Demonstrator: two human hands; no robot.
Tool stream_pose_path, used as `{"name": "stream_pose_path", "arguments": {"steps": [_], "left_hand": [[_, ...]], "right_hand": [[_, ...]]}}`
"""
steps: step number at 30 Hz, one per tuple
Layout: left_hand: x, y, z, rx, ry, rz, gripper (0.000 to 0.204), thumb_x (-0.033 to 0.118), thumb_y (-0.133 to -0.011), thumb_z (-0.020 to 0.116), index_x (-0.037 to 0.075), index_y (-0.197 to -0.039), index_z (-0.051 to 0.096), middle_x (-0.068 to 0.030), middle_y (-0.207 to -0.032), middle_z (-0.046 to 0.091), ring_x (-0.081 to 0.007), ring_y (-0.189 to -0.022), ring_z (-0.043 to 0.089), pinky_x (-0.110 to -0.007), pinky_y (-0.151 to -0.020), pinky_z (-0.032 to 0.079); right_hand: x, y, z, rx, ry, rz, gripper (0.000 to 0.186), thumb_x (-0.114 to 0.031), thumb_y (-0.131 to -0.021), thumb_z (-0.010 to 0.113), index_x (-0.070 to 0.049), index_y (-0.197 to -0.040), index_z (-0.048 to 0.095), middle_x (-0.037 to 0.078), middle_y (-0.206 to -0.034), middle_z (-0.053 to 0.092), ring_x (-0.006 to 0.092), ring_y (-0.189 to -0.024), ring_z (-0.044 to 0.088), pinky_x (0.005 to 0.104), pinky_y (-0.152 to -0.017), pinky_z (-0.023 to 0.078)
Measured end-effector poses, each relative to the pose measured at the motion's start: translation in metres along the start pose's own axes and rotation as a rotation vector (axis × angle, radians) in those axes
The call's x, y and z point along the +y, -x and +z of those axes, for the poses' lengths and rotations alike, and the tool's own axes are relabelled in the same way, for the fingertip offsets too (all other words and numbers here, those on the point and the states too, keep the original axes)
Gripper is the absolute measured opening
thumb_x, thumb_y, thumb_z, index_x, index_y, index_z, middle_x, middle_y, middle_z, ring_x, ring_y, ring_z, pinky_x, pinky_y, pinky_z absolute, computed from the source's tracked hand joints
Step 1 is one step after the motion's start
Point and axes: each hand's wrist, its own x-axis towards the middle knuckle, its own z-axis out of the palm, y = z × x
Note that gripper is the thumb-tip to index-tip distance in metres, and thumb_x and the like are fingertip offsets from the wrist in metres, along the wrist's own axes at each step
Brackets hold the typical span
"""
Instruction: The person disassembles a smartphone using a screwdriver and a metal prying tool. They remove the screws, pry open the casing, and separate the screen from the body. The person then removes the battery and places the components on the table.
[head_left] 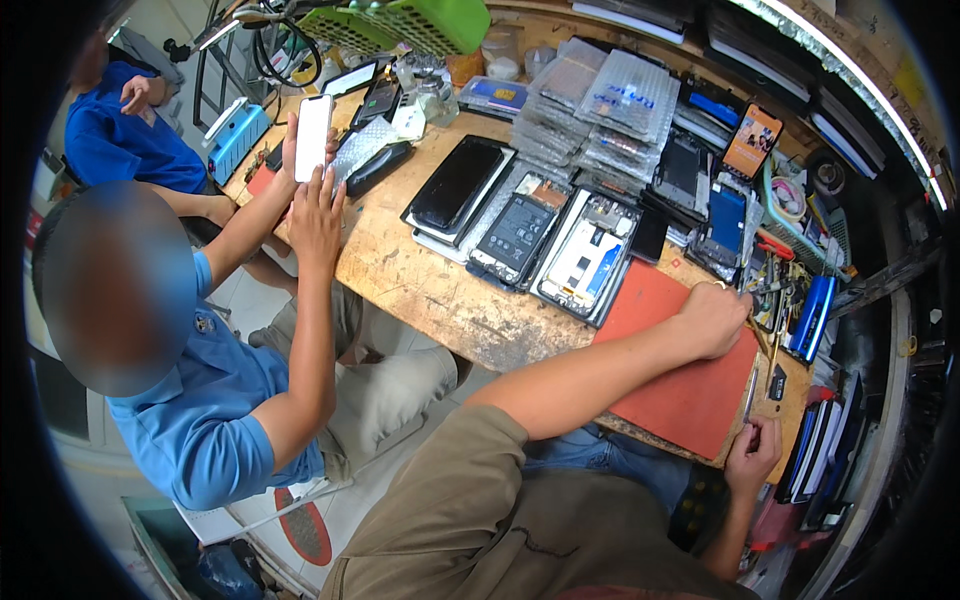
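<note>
My left hand (pixel 715 318) is closed in a fist above the right end of a red mat (pixel 660 400), beside a cluster of small hand tools (pixel 770 300). Whatever its fingers hold is hidden. At the bench's near right corner is my right hand (pixel 753 455), fingers curled, where a thin metal tool (pixel 750 392) reaches the fingertips; whether I grip it is unclear. Left of the mat lies an opened device (pixel 590 255) with its inside parts showing. Next to it are a device with a black battery (pixel 512 235) and a black-screened phone (pixel 458 188).
A co-worker in light blue (pixel 225 410) sits at left, holding a white-screened phone (pixel 314 138). Another person in dark blue (pixel 130 125) is behind. Bubble-wrapped packages (pixel 625 95) are stacked at the back. A lit phone (pixel 753 140) stands by a green basket (pixel 805 235).
</note>
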Motion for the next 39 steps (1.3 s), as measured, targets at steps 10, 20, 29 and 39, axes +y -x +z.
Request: {"name": "stream_pose_path", "arguments": {"steps": [10, 20, 29, 39], "left_hand": [[0.000, -0.002, -0.001, -0.007, 0.008, 0.002, 0.031, 0.018, -0.085, 0.068, -0.004, -0.107, 0.066, -0.0207, -0.085, 0.073, -0.0378, -0.076, 0.074, -0.051, -0.065, 0.058], [-0.001, -0.003, 0.002, -0.042, 0.007, -0.026, 0.032, 0.019, -0.085, 0.067, -0.003, -0.109, 0.067, -0.0210, -0.087, 0.073, -0.0390, -0.077, 0.074, -0.051, -0.068, 0.058], [0.020, -0.011, -0.069, 0.179, 0.155, 0.084, 0.013, 0.012, -0.092, 0.065, -0.001, -0.091, 0.066, -0.0201, -0.090, 0.071, -0.0407, -0.084, 0.071, -0.051, -0.075, 0.057], [0.113, 0.091, -0.264, 0.782, 0.743, 0.852, 0.017, 0.008, -0.094, 0.064, 0.001, -0.108, 0.071, -0.0129, -0.098, 0.071, -0.0289, -0.089, 0.068, -0.040, -0.084, 0.054]], "right_hand": [[0.002, 0.001, 0.000, -0.001, 0.008, 0.032, 0.007, 0.004, -0.087, 0.059, 0.003, -0.093, 0.063, 0.013, -0.077, 0.048, 0.0272, -0.065, 0.049, 0.0402, -0.058, 0.037], [0.004, 0.003, 0.000, -0.014, -0.027, 0.072, 0.010, 0.004, -0.086, 0.060, 0.003, -0.094, 0.064, 0.013, -0.078, 0.050, 0.0274, -0.066, 0.051, 0.0400, -0.059, 0.040], [0.004, 0.003, 0.001, -0.019, -0.044, 0.102, 0.008, 0.004, -0.083, 0.061, 0.002, -0.091, 0.063, 0.013, -0.077, 0.050, 0.0305, -0.068, 0.053, 0.0436, -0.063, 0.041], [0.003, 0.000, 0.000, 0.043, -0.012, -0.023, 0.010, 0.004, -0.080, 0.064, 0.001, -0.090, 0.063, 0.015, -0.079, 0.052, 0.0354, -0.072, 0.056, 0.0464, -0.067, 0.042]]}}
